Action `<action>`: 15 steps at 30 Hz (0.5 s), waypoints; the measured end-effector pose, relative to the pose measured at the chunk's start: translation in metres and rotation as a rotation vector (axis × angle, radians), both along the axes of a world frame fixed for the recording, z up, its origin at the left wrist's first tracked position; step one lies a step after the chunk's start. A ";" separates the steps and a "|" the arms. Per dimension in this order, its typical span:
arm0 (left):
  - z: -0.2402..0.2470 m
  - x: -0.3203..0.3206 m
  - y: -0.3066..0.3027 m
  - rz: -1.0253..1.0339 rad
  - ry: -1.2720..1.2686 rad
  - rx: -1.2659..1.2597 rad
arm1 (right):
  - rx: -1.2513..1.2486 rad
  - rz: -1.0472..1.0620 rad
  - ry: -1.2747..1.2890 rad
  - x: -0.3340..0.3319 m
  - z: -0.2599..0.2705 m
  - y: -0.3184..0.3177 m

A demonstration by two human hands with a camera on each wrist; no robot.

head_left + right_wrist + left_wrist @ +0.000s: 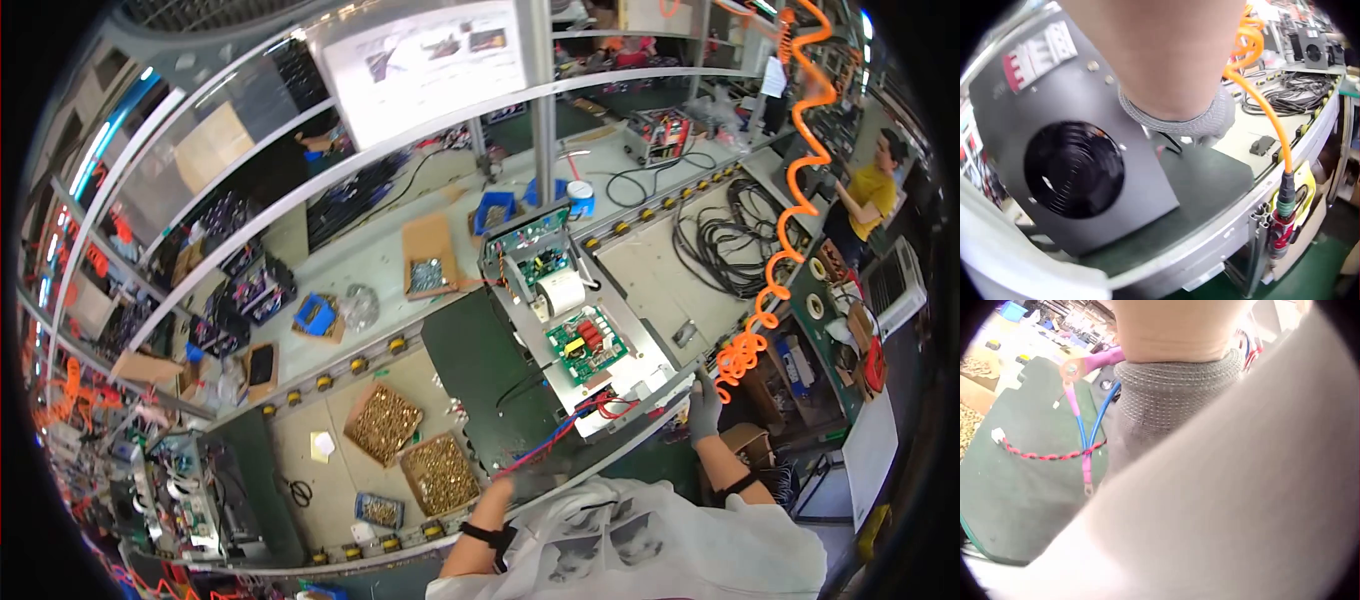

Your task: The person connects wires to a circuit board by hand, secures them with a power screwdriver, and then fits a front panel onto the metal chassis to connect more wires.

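Observation:
An open metal chassis (570, 320) with green circuit boards (585, 345) lies on a dark green mat (470, 360). My gloved left hand (522, 485) is at the mat's near edge, beside blue and red wires (548, 438) that run out of the chassis; it is blurred, and its fingers are hidden in the left wrist view. That view shows blue wires (1099, 422) with pink terminals (1088, 469) and a red-black twisted wire (1047, 455). My gloved right hand (702, 400) rests against the chassis's near right corner, by the black rear panel with its fan (1072, 169).
Two cardboard boxes of brass screws (383, 422) stand left of the mat. An orange coiled hose (1260, 106) hangs beside my right hand. Black cables (745, 235) lie coiled at the far right. A person in a yellow shirt (868, 190) stands beyond the bench.

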State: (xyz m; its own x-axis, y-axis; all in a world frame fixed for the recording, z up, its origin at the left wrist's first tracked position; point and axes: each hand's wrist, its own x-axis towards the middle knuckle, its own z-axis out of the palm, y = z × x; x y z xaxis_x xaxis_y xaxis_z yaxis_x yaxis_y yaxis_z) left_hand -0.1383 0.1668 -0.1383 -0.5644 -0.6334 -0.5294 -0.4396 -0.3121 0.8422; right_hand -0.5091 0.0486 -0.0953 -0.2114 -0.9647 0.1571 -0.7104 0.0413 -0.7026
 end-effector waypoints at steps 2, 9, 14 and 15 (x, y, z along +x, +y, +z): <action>0.030 0.036 -0.033 0.048 0.192 0.347 | -0.206 0.001 -0.054 0.028 0.056 0.004; 0.114 0.042 -0.209 0.397 0.204 0.354 | 0.031 -0.302 -0.501 0.090 0.127 -0.024; 0.095 -0.007 -0.284 0.925 -0.305 -0.080 | 0.041 -0.366 -0.437 0.095 0.132 -0.027; 0.076 -0.014 -0.299 0.895 -0.299 -0.085 | -0.006 -0.373 -0.404 0.092 0.126 -0.028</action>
State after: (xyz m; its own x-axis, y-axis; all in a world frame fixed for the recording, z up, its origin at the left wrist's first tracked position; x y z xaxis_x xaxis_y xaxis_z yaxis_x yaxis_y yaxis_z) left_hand -0.1526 -0.1320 -0.0619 0.3014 -0.8084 -0.5057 -0.2681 -0.5808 0.7686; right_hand -0.4170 0.0201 0.0311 -0.5833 -0.8123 -0.0024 -0.3217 0.2337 -0.9176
